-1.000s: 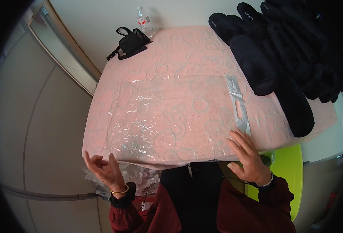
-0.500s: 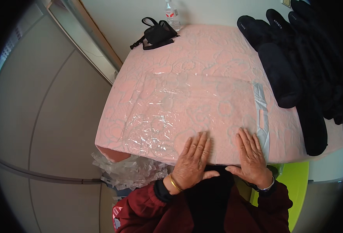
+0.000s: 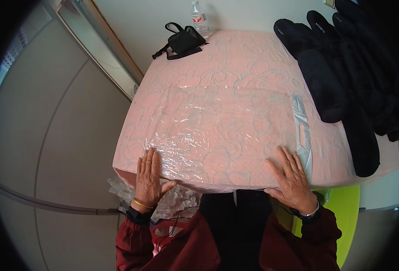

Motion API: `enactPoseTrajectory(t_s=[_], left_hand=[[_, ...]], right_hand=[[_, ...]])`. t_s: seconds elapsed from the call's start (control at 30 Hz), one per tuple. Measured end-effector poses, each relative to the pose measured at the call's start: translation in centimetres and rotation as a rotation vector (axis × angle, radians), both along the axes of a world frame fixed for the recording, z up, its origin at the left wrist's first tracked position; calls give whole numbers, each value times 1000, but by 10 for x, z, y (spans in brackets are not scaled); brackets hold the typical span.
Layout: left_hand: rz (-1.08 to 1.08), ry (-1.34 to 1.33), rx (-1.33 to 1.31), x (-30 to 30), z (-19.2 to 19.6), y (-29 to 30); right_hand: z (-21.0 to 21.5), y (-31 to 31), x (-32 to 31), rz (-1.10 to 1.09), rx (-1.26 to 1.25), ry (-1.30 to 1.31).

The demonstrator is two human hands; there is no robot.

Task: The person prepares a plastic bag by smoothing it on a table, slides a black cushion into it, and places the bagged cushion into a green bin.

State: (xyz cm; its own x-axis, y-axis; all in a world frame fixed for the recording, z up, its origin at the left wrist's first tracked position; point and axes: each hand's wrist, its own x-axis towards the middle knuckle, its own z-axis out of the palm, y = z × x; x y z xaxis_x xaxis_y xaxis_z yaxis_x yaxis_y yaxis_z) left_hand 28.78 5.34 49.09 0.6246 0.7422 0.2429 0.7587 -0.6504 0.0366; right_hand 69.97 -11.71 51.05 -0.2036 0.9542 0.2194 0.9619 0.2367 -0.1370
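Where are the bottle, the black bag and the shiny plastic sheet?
Bottle (image 3: 199,20), head view: on its label.
Black bag (image 3: 186,42), head view: on its pouch.
Plastic sheet (image 3: 224,128), head view: on its see-through middle.

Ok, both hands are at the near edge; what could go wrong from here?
The clear plastic bag looks thin and might crease or slide if the left hand or right hand drags it. Tugging the pink cover might tip the upright bottle by its far edge.
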Motion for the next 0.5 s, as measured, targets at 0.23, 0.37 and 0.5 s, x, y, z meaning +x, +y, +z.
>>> enactPoseTrajectory(t_s=[0.23,0.37,0.5], left_hand=[[-19,-109,8,-9,-5,-38],[-33,-95,160,22,20,-51],[-272,-213,-47,135,34,-65]], right_hand=[[20,-32,13,123,-51,116],[14,-26,20,94,93,240],[9,-1,-3,28,123,235]])
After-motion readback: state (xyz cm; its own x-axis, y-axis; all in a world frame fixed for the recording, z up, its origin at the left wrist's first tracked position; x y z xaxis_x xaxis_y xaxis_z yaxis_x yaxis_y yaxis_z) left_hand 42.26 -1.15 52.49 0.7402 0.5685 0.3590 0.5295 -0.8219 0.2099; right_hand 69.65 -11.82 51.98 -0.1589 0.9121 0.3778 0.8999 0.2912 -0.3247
